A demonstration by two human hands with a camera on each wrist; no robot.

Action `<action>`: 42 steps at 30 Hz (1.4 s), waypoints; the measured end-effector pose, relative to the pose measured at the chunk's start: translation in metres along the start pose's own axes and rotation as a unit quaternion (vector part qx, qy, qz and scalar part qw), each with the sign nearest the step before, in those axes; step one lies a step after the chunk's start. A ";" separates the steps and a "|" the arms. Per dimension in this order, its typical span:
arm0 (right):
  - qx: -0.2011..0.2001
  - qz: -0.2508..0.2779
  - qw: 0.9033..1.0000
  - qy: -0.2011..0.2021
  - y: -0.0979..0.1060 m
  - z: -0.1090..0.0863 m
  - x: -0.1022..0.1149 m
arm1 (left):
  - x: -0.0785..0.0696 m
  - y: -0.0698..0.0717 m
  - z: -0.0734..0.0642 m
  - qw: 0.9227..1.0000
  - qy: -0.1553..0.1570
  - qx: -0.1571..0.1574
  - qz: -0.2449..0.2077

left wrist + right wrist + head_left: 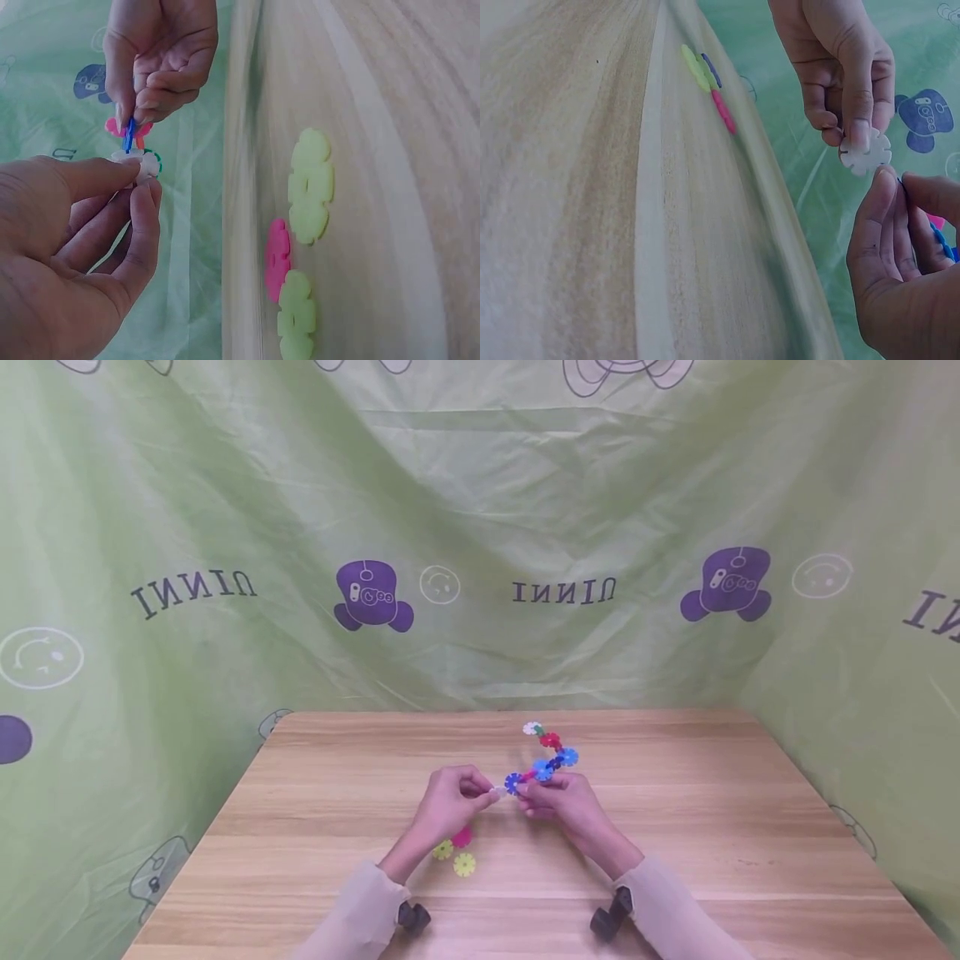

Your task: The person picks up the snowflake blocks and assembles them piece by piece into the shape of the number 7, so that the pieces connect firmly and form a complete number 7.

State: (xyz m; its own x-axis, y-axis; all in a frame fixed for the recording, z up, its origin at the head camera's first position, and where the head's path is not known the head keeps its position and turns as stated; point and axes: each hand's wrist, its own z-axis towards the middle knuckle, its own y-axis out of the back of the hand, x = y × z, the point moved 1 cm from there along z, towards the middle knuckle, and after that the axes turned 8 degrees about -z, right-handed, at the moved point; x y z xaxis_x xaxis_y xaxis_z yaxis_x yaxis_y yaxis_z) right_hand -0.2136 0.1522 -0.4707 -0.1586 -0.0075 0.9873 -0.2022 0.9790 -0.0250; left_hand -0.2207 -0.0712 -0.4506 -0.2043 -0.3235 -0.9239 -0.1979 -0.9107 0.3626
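My left hand [452, 803] pinches a white notched plastic disc [865, 156] between thumb and fingers. Facing it, my right hand [564, 807] pinches the dark blue disc [513, 783] at the near end of a chain of interlocked snowflake discs. The chain curves up and away over the table, through a light blue disc [543, 769] and a red disc [551, 740] to a white disc [532, 728] at its far tip. In the left wrist view the held white disc [148, 163] meets the edge of the blue disc [129, 135].
On the wooden table [315, 827], near my left forearm, lie a pink disc [462, 837] and two yellow-green discs [464, 865]. The right wrist view also shows a blue disc [712, 70] beside them. A green printed curtain [480, 510] surrounds the table.
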 end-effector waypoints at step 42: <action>-0.032 0.007 0.999 -0.019 0.004 -0.003 0.008 | 0.008 0.016 -0.010 0.995 -0.015 0.054 0.087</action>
State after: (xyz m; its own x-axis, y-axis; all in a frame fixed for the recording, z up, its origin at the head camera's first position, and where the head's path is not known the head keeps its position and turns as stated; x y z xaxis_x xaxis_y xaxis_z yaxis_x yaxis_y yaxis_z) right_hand -0.2126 0.1568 -0.4620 -0.1985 -0.0012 0.9801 -0.1387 0.9900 -0.0269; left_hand -0.2155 -0.0910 -0.4539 -0.2730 -0.4637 -0.8429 -0.2582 -0.8087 0.5285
